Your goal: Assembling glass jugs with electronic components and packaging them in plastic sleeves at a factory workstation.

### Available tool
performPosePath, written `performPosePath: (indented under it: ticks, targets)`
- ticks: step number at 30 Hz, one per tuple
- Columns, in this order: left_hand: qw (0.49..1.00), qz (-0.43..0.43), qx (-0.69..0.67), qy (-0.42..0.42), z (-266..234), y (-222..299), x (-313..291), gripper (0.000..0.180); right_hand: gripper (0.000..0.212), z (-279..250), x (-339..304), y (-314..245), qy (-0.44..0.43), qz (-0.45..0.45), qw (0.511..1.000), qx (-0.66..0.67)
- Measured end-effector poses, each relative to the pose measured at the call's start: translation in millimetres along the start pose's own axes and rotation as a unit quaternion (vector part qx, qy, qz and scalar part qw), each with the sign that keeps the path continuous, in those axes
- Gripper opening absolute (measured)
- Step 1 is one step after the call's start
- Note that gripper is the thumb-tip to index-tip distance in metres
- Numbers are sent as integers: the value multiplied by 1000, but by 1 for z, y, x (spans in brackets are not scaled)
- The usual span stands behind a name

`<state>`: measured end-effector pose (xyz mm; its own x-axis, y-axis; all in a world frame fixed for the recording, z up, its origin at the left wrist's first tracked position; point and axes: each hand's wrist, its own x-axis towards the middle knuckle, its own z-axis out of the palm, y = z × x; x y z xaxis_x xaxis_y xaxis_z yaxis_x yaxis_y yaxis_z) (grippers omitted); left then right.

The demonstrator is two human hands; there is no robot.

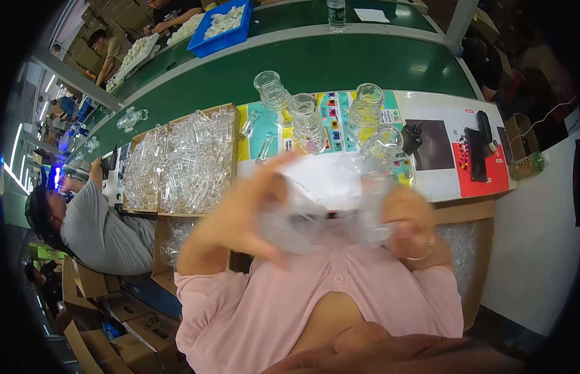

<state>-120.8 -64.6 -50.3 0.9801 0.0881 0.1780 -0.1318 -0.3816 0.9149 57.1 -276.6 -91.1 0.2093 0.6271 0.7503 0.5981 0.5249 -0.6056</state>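
Observation:
My left hand (243, 209) is smeared by motion, its thumb and fingers curved wide around a clear, crumpled-looking piece (290, 227), perhaps plastic film. On the other side my right hand (409, 218) has its fingers closed on a clear, glass-like piece (374, 215), whose shape is too blurred to name. Both hands are in front of my chest at the table's near edge. Beyond them stand clear waisted glass vessels (308, 124), several in all, on a colourful printed sheet (333, 106). Two small glass tubes (265, 148) lie to their left.
A cardboard tray (235, 134) heaped with clear glass tubes (184, 162) is at left. A black nozzle-like object (412, 138), phone (477, 156) and small beads (464, 156) lie right. Beyond runs a green belt (414, 62) with a blue crate (220, 28). A co-worker (109, 224) sits left.

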Motion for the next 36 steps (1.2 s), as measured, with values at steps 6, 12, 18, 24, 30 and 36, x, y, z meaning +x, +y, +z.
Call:
performPosePath:
  ticks: [6,12,18,24,30,36]
  targets:
    - [995,5,101,16,67,-59,-16,59,26,78,9,33,-167,-8,947,273]
    - [882,-336,320,81,4,-60,-99,36,32,60,13,23,-270,-69,960,-6]
    - [758,-329,357,435,-56,-145,-337,25,21,-8,-30,37,14,17,996,-86]
    - [650,-536,274,463,9,-350,-488,31,21,-18,-44,44,89,74,964,-241]
    - [724,-632,-204,183,-69,-362,-491,38,37,-27,-35,50,129,73,937,-315]
    - [671,-648,-69,355,-134,-182,-340,44,56,-20,-33,69,81,145,933,-320]
